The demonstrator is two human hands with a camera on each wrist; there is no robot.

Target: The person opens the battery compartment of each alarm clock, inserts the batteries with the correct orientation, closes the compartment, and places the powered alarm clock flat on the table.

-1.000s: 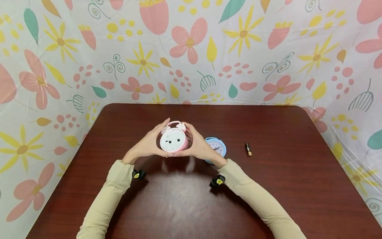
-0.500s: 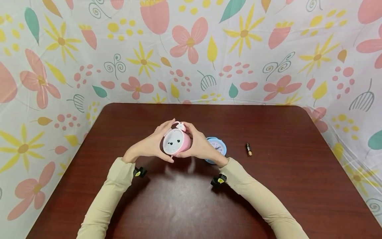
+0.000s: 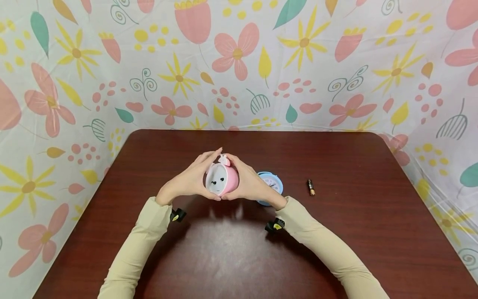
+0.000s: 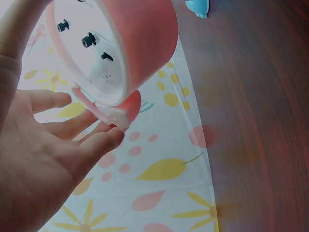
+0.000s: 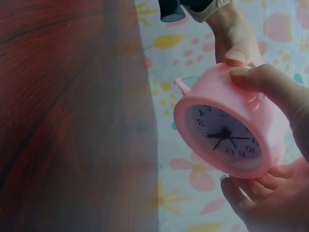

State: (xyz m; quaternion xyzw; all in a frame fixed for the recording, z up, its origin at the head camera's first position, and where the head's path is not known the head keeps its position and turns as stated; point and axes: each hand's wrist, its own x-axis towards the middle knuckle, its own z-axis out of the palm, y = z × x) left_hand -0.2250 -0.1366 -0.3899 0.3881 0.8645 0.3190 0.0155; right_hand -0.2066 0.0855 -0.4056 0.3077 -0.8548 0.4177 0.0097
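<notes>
A pink alarm clock point(image 3: 232, 181) is held up between both hands above the table. Its white back point(image 4: 87, 53), with black knobs, faces the head view and is angled to the left. In the right wrist view its dial point(image 5: 227, 133) with black hands shows upside down. My left hand point(image 3: 190, 179) grips one side, with fingertips at a bell point(image 4: 118, 113). Gripping the other side is my right hand point(image 3: 249, 182), its thumb point(image 5: 260, 77) on the pink casing. Both thumbs meet near the clock's underside.
A light blue alarm clock point(image 3: 275, 182) sits on the brown table point(image 3: 354, 216), partly hidden behind the right wrist. To its right lies a small black and copper battery point(image 3: 311, 187). Flower-patterned cloth point(image 3: 239, 95) hangs behind and beside the table.
The pink clock has turned so its back points further left and more of its pink side shows. My left hand has shifted slightly to the right along with it.
</notes>
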